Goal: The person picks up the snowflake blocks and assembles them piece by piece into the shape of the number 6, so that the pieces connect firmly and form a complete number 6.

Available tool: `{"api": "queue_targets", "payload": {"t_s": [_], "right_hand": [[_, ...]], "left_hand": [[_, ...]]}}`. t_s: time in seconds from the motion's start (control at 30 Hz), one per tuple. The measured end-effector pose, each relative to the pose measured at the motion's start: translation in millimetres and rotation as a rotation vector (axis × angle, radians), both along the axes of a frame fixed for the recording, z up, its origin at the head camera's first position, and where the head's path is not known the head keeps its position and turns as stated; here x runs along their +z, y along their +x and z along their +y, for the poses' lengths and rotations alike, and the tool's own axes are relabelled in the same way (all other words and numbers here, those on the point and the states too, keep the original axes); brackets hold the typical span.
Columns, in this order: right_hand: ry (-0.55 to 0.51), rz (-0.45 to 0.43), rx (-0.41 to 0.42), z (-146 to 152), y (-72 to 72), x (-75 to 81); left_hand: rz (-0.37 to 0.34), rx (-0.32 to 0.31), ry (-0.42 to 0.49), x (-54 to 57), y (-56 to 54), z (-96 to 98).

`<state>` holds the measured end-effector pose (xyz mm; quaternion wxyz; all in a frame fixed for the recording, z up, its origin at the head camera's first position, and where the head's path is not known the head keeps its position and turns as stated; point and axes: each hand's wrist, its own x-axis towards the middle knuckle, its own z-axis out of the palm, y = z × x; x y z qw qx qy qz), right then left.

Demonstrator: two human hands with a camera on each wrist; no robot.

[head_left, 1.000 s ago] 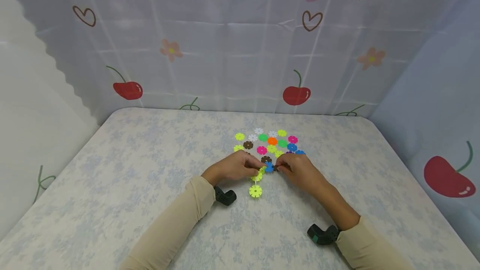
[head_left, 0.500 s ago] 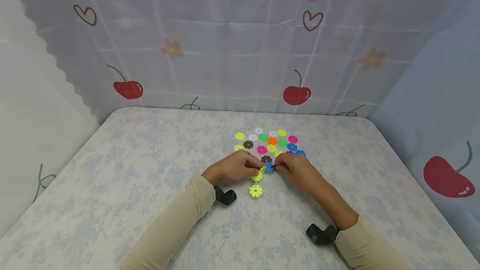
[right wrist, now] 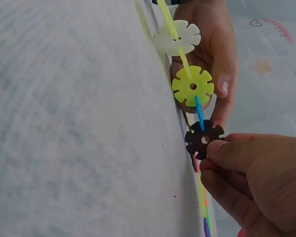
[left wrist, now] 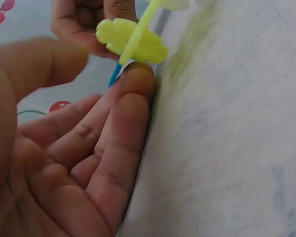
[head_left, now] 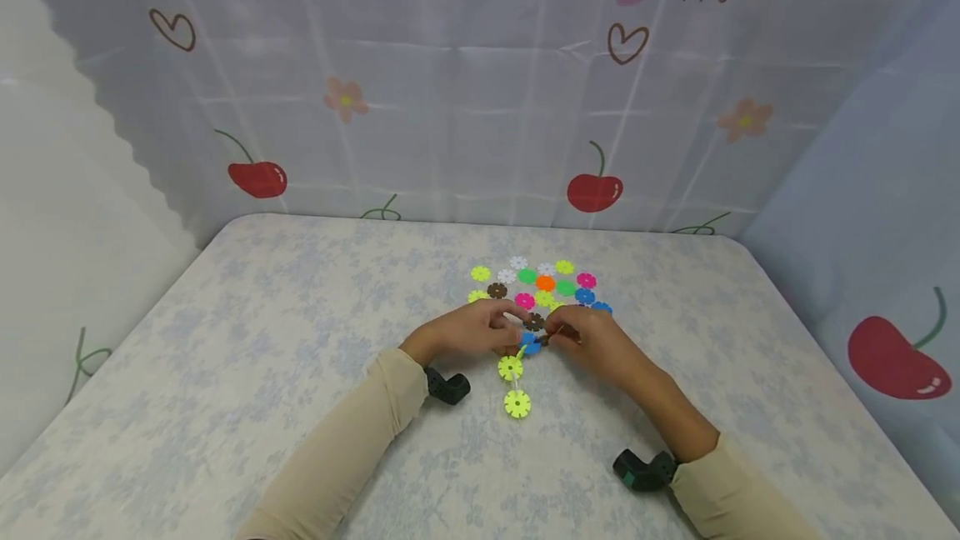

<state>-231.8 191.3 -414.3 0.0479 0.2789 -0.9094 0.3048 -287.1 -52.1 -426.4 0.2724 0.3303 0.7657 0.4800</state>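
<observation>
A chain of interlocking snowflake discs lies between the two hands. In the right wrist view, it runs from a white disc (right wrist: pixel 187 45) through a yellow disc (right wrist: pixel 183 91) and an edge-on blue disc (right wrist: pixel 199 113) to a dark brown disc (right wrist: pixel 193 142). My right hand (right wrist: pixel 266 180) pinches that brown disc between thumb and fingers. My left hand (head_left: pixel 465 332) is beside the blue part of the chain. In the left wrist view, its thumb stands apart from the fingers, whose tips touch the chain near a yellow disc (left wrist: pixel 138 42). Another yellow disc (head_left: pixel 517 404) forms the near end.
Loose discs in several colours lie flat beyond the hands, among them an orange disc (head_left: pixel 545 282), a pink disc (head_left: pixel 587 280) and a brown disc (head_left: pixel 497 291). The patterned tabletop (head_left: pixel 262 340) meets a printed curtain (head_left: pixel 450 123) at the back.
The left thumb and fingers have parted from their pinch on the chain. The chain's yellow end has shifted toward the near edge. The right hand keeps hold of the brown disc.
</observation>
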Motion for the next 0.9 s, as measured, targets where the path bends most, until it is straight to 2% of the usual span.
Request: {"api": "queue_targets", "payload": {"t_s": [0.1,0.3,0.4,0.57,0.73,0.8,0.9], "right_hand": [[-0.02,-0.017,0.03,3,-0.3,-1.0],[0.139,0.047,0.047,10,1.6,-4.9],[0.161,0.032,0.012,10,2.6,-4.3],[0.148,-0.081,-0.11,8,2.1,-1.4],[0.129,-0.161,-0.137,11,0.9,1.5],[0.1,-0.207,-0.155,13,0.4,3.2],[-0.003,-0.308,-0.196,16,-0.1,4.9]], "left_hand": [[0.006,0.027,0.001,0.5,1.0,2.8],[0.037,0.043,-0.013,0.6,2.7,5.7],[0.034,0.049,-0.026,1.1,3.8,5.1],[0.023,0.054,-0.03,1.5,4.5,4.2],[0.037,0.048,-0.041,1.0,3.4,4.7],[0.048,0.037,-0.042,1.2,2.8,4.6],[0.061,0.008,-0.037,1.6,2.2,3.5]]}}
